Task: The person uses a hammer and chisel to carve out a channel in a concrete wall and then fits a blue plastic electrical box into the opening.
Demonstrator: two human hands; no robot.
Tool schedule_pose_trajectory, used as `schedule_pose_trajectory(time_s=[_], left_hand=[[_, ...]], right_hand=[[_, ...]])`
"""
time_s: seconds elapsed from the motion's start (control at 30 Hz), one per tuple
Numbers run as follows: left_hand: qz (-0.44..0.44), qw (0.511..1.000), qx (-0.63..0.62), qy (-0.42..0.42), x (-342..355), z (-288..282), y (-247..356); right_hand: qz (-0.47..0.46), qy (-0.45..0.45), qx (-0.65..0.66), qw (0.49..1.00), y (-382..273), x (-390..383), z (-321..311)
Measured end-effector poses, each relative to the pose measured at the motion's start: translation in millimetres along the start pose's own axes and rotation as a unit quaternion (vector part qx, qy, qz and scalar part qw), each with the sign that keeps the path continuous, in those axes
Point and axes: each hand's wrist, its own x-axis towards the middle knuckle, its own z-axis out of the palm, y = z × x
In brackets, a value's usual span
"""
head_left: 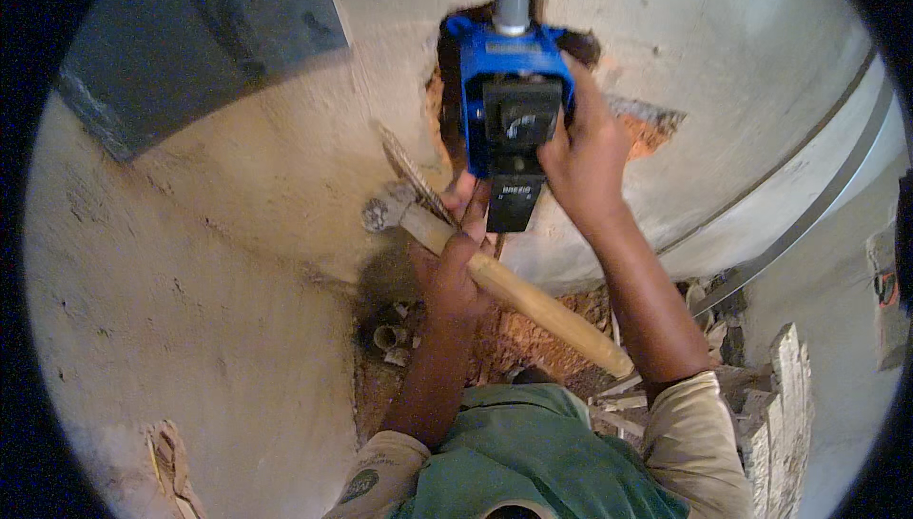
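The blue box, long axis upright in my remote view, lies at the wall recess, left of the right hand clasping its side (the left hand, lower, holds a slanting hammer).

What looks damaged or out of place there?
The pale plastered wall is damaged: behind the blue plastic box in the right hand, a ragged-edged hole breaks its surface, exposing orange masonry at right. Orange rubble lies scattered below.

Dark panel left, pale boards right
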Motion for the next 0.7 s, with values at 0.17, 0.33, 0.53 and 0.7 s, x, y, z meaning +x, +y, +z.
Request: schedule_pose_trajectory(time_s=[0.17,0.33,0.53,0.7], left_hand=[[0.014,1.000,-0.025,-0.001,0.8,1.5,0.3],[0.055,0.997,-0.008,-0.058,7.1,-8.6,-4.1],[0.091,0.994,0.009,-0.062,3.8,-12.4,-11.8],[0.112,0.991,0.066,-0.028,1.5,-16.9,-17.4]], right_hand=[[0.027,0.033,0.071,0.997,3.7,0.5,4.1],[0.016,0.060,0.056,0.997,5.4,-1.6,5.8],[-0.045,0.068,0.056,0.995,17.6,-10.9,9.8],[-0.039,0.058,0.091,0.993,24.2,-16.1,16.2]])
